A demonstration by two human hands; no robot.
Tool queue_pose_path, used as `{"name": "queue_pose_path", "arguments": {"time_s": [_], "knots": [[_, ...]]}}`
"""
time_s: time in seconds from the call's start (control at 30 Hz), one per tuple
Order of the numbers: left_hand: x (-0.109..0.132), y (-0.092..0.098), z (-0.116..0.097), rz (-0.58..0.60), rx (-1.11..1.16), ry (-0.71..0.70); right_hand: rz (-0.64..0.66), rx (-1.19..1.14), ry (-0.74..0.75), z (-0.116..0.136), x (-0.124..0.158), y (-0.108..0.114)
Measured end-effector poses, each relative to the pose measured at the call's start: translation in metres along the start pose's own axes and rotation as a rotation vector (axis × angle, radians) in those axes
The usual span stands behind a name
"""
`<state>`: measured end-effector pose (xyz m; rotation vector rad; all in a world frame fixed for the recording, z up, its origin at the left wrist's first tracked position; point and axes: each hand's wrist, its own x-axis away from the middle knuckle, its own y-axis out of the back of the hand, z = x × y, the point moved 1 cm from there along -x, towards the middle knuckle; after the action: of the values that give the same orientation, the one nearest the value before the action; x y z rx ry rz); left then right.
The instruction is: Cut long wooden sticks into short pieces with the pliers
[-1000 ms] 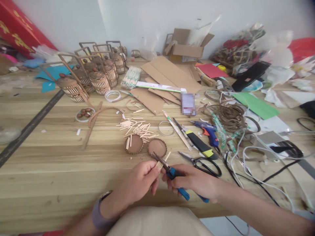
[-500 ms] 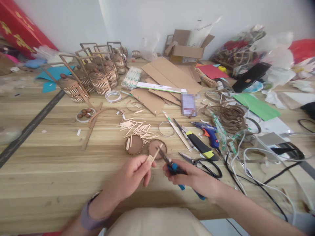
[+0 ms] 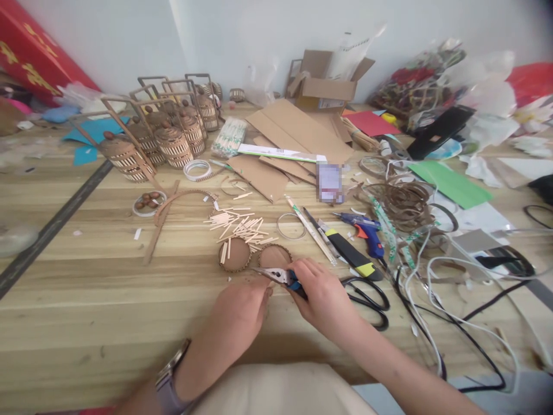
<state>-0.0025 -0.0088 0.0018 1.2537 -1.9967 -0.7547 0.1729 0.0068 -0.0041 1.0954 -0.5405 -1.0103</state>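
Observation:
My right hand (image 3: 322,291) is closed around blue-handled pliers (image 3: 279,276), whose metal jaws point left across the fingertips of my left hand (image 3: 242,305). My left hand is closed, its back turned up. A bit of pale wooden stick (image 3: 271,284) shows at its fingertips under the jaws; the rest is hidden. Just beyond the hands sit two round brown dishes with notched rims, the left dish (image 3: 222,266) with a few short sticks in it and the right dish (image 3: 275,255) partly behind the pliers. A loose pile of short pale sticks (image 3: 246,229) lies behind them.
Right of my right hand lie black-handled scissors (image 3: 367,294), a black and yellow cutter (image 3: 352,253) and a blue glue gun (image 3: 369,233). Cables (image 3: 453,317) trail across the right side. Small lantern-like baskets (image 3: 173,144) stand at back left, cardboard sheets (image 3: 302,129) at the back.
The pliers have swung from pointing up-left to lying nearly level over my left fingertips. My left hand has rolled over, hiding most of the sticks. My right hand has moved slightly left and up.

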Motion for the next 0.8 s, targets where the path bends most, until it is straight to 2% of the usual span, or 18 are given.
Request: {"name": "queue_pose_path", "arguments": {"time_s": [0.2, 0.33, 0.4, 0.5, 0.57, 0.67, 0.8], "knots": [[0.002, -0.013, 0.003, -0.052, -0.115, 0.071, 0.011, 0.010, -0.173, -0.002, -0.007, -0.013], [0.001, -0.013, 0.006, -0.082, -0.044, 0.089, -0.021, -0.010, -0.261, -0.013, -0.016, -0.007], [-0.003, -0.008, 0.011, -0.053, 0.111, 0.117, 0.036, -0.095, -0.228, -0.016, -0.017, 0.002], [-0.011, -0.004, 0.017, 0.076, 0.535, 0.154, 0.227, -0.307, -0.106, -0.011, -0.014, 0.015], [-0.015, -0.006, 0.018, 0.164, 0.774, 0.170, 0.306, -0.372, -0.060, -0.005, -0.012, 0.018], [-0.017, -0.014, 0.017, 0.248, 0.931, 0.194, 0.292, -0.328, -0.094, 0.000, -0.012, 0.012], [-0.015, -0.017, 0.015, 0.265, 1.010, 0.228, 0.190, -0.335, -0.181, -0.002, -0.014, 0.000]]}}
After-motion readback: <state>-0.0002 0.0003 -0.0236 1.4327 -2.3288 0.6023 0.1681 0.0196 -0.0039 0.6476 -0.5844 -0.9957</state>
